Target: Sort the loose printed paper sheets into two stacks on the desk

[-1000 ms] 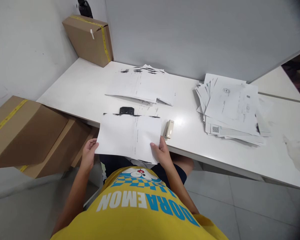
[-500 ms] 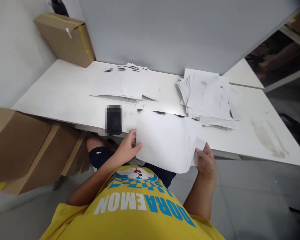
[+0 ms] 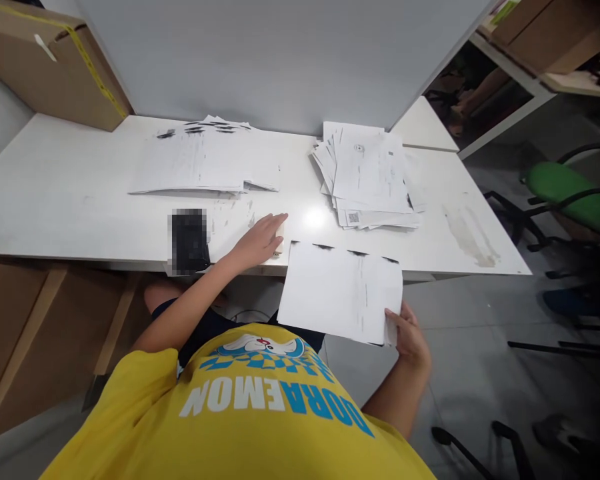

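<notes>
My right hand (image 3: 411, 333) grips a thin set of white paper sheets (image 3: 330, 290) by the right edge, thumb on top. The sheets hang over the desk's front edge, with dark smudges along their far side and faint print. My left hand (image 3: 259, 241) reaches over the desk with its fingers stretched out, apart from the sheets. Partly under those fingers lies a small pale object (image 3: 279, 248); its kind is hidden, and I cannot tell whether the hand touches it.
Smudged paper sheets (image 3: 195, 163) lie at the back left of the white desk (image 3: 85, 220). A messier paper pile (image 3: 367, 170) sits right of centre. Left of my hand is a blurred-out black object (image 3: 190, 241). A cardboard box (image 3: 55, 67) stands far left; a green chair (image 3: 573, 190) is at right.
My left hand has let go of the sheets and moved forward onto the desk area. The right hand keeps holding them, now flatter. The view has turned to the right.
</notes>
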`<state>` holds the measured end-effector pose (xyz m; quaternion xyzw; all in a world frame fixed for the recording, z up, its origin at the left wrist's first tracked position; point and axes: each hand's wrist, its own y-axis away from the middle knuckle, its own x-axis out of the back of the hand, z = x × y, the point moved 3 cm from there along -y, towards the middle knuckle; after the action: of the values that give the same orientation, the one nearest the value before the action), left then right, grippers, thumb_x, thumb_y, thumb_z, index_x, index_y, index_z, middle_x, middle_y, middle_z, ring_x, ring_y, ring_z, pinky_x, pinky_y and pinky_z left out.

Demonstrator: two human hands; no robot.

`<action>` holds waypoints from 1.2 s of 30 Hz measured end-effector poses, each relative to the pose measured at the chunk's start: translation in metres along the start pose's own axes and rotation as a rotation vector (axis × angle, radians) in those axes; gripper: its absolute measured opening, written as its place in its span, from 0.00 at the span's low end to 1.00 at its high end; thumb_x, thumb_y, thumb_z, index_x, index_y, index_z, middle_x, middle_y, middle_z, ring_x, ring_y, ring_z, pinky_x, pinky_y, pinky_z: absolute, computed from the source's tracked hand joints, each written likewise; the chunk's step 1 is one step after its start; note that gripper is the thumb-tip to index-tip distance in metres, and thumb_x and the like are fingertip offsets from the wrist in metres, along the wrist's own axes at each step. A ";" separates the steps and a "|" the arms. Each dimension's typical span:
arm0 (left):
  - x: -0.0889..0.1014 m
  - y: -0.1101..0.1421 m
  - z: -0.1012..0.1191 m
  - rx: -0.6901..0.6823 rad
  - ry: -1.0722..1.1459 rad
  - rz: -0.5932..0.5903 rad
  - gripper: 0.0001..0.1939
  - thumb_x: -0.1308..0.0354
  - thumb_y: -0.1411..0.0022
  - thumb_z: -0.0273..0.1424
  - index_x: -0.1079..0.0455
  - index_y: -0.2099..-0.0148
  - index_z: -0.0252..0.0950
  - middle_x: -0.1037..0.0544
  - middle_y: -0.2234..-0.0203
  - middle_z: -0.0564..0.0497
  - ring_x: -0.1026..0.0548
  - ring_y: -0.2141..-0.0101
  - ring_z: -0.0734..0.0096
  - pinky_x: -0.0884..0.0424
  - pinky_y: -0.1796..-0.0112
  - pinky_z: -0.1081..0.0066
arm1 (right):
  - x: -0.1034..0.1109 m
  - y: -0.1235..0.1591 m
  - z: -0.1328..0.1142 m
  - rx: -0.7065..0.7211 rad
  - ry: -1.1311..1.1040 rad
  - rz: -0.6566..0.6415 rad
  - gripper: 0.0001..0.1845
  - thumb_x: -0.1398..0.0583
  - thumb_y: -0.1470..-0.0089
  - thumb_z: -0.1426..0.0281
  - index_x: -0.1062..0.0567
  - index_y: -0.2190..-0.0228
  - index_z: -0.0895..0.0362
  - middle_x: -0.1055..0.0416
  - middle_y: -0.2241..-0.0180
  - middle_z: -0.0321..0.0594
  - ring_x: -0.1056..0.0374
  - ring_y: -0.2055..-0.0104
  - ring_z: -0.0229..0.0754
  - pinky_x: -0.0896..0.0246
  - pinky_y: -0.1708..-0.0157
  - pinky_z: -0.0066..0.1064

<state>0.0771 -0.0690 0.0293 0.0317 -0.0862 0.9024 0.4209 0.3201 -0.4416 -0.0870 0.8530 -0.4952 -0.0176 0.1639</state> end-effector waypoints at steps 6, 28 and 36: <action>-0.007 -0.018 -0.034 -0.078 -0.082 -0.033 0.21 0.31 0.43 0.43 0.22 0.48 0.43 0.26 0.41 0.47 0.38 0.34 0.47 0.47 0.34 0.56 | -0.011 -0.009 0.001 -0.058 -0.049 -0.106 0.33 0.28 0.60 0.59 0.23 0.49 0.49 0.23 0.48 0.46 0.24 0.51 0.53 0.25 0.55 0.40; -0.012 -0.039 -0.043 -0.081 -0.580 -0.086 0.32 0.65 0.27 0.52 0.37 0.33 0.42 0.42 0.30 0.49 0.44 0.32 0.59 0.45 0.34 0.58 | -0.022 -0.022 -0.016 0.074 -0.038 -0.161 0.30 0.27 0.60 0.56 0.20 0.53 0.45 0.19 0.56 0.37 0.23 0.52 0.52 0.26 0.56 0.40; -0.011 -0.037 -0.040 -0.071 -0.572 -0.114 0.32 0.66 0.27 0.52 0.38 0.33 0.42 0.43 0.30 0.50 0.45 0.31 0.60 0.44 0.34 0.59 | -0.040 -0.035 -0.034 0.073 0.020 -0.212 0.31 0.29 0.56 0.58 0.23 0.48 0.46 0.21 0.50 0.39 0.24 0.50 0.54 0.26 0.56 0.42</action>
<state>0.1129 -0.0470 -0.0065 0.2750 -0.2309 0.8281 0.4304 0.3355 -0.3825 -0.0706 0.9063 -0.4006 -0.0083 0.1346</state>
